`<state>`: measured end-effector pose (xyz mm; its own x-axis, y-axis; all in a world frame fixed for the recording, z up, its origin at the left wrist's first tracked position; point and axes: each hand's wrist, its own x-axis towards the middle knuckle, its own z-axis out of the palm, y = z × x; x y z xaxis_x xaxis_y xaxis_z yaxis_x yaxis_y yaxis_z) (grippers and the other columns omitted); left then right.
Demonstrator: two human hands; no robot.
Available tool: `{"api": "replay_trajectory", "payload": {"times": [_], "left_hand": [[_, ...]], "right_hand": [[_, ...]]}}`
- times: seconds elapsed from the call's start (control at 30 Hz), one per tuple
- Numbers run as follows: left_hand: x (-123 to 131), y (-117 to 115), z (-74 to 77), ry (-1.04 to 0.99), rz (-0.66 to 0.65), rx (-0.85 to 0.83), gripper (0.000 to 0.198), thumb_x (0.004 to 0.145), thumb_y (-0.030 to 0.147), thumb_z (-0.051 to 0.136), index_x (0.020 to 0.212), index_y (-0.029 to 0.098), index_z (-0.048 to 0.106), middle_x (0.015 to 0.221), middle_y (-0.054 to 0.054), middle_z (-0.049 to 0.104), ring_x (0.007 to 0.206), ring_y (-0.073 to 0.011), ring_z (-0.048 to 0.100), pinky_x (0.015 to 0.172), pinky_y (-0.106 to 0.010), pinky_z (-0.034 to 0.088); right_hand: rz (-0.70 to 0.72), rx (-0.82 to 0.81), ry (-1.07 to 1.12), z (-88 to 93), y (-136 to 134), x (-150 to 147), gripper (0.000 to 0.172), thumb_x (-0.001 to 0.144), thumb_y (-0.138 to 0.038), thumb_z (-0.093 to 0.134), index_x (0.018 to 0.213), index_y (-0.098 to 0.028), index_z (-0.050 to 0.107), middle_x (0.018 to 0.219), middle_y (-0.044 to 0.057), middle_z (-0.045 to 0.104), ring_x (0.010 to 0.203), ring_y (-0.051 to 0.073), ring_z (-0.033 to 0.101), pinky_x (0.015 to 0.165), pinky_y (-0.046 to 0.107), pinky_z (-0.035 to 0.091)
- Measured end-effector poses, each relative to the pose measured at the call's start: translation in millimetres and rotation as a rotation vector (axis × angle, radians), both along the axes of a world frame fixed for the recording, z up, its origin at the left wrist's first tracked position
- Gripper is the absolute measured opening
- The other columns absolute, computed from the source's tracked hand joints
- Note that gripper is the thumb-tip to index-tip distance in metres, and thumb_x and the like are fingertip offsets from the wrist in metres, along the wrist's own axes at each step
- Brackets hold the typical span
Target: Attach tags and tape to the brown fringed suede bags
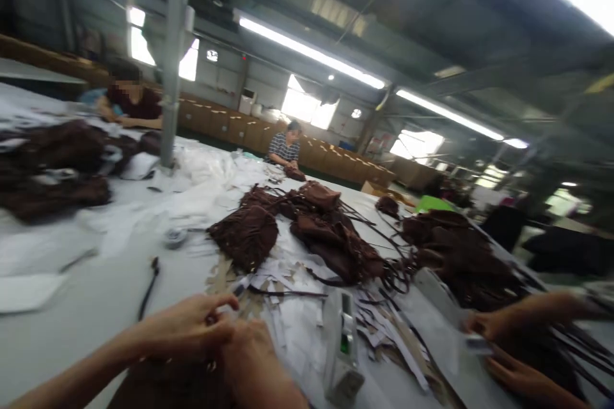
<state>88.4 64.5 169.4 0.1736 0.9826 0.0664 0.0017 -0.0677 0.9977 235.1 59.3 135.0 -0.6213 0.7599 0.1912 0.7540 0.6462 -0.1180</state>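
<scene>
My left hand and right hand meet over brown cloth
Fingers curled — whether gripping anything, I cannot tell — near scattered white scraps

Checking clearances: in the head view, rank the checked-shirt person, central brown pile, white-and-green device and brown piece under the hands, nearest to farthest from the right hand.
1. Brown piece, under the right hand.
2. White-and-green device, right of it.
3. Central brown pile, mid-table.
4. Checked-shirt person, table's far edge.
</scene>
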Motion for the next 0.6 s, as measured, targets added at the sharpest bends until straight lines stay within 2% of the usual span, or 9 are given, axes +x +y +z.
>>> {"api": "replay_trajectory", "payload": {"times": [0.07,0.13,0.17,0.27,0.33,0.47,0.53,0.6], "left_hand": [[-13,5,7.0,0.187,-0.178,0.071,0.021,0.067,0.041,0.07,0.068,0.02,0.068,0.049,0.003,0.056,0.045,-0.0121,0.044,0.042,-0.019,0.027],[-19,11,9.4,0.221,-0.185,0.079,0.026,0.073,0.044,0.064,0.075,0.019,0.068,0.054,0.001,0.059,0.048,-0.0134,0.047,0.043,-0.019,0.028],[-20,14,8.0,0.211,-0.167,0.074,0.031,0.075,0.047,0.061,0.079,0.017,0.068,0.054,0.001,0.058,0.047,-0.0127,0.045,0.042,-0.019,0.027],[-20,18,-2.7,0.129,-0.09,0.087,0.045,0.076,0.057,0.058,0.084,0.014,0.064,0.049,0.004,0.047,0.042,-0.0086,0.031,0.041,-0.018,0.02],[-19,17,-9.9,0.054,-0.049,0.114,0.051,0.074,0.064,0.057,0.082,0.013,0.061,0.048,0.006,0.04,0.043,-0.0071,0.025,0.042,-0.018,0.016],[-17,14,-15.9,-0.137,0.028,0.053,0.058,0.065,0.071,0.06,0.076,0.014,0.056,0.049,0.008,0.036,0.043,-0.005,0.021,0.041,-0.017,0.015],[-11,14,-17.8,-0.289,0.106,-0.052,0.059,0.063,0.074,0.059,0.076,0.017,0.052,0.048,0.009,0.035,0.04,-0.0044,0.02,0.039,-0.016,0.015],[-4,13,-21.3,-0.442,0.207,-0.169,0.058,0.064,0.076,0.055,0.078,0.02,0.048,0.047,0.01,0.035,0.037,-0.0047,0.022,0.038,-0.016,0.017]], "right_hand": [[-0.005,-0.017,0.019,13.0,6,-5,0.017,0.075,-0.015,0.058,0.088,-0.022,0.067,0.076,0.002,0.073,0.068,0.02,0.069,0.056,0.024,0.042],[-0.035,-0.049,0.08,26.9,9,-8,0.012,0.078,-0.025,0.062,0.088,-0.022,0.067,0.078,0.003,0.074,0.072,0.021,0.069,0.06,0.025,0.042],[-0.052,-0.069,0.098,32.8,9,-9,0.018,0.077,-0.033,0.065,0.091,-0.021,0.067,0.079,0.004,0.074,0.073,0.022,0.069,0.062,0.026,0.043],[-0.105,-0.113,0.064,42.6,6,-6,0.053,0.067,-0.053,0.072,0.106,-0.019,0.062,0.082,0.007,0.074,0.075,0.027,0.069,0.063,0.029,0.044],[-0.124,-0.127,0.021,42.9,5,-4,0.063,0.063,-0.058,0.074,0.11,-0.018,0.06,0.081,0.007,0.074,0.076,0.029,0.069,0.062,0.03,0.044],[-0.102,-0.117,0.026,35.7,4,-2,0.054,0.065,-0.065,0.068,0.097,-0.022,0.062,0.079,0.005,0.073,0.075,0.028,0.069,0.059,0.028,0.041],[-0.104,-0.103,0.096,29.5,2,-5,0.049,0.074,-0.066,0.058,0.096,-0.022,0.061,0.076,0.005,0.072,0.072,0.026,0.069,0.057,0.027,0.039],[-0.143,-0.091,0.201,21.2,-2,-9,0.042,0.088,-0.06,0.043,0.094,-0.021,0.059,0.072,0.004,0.071,0.068,0.023,0.068,0.054,0.026,0.037]]}}
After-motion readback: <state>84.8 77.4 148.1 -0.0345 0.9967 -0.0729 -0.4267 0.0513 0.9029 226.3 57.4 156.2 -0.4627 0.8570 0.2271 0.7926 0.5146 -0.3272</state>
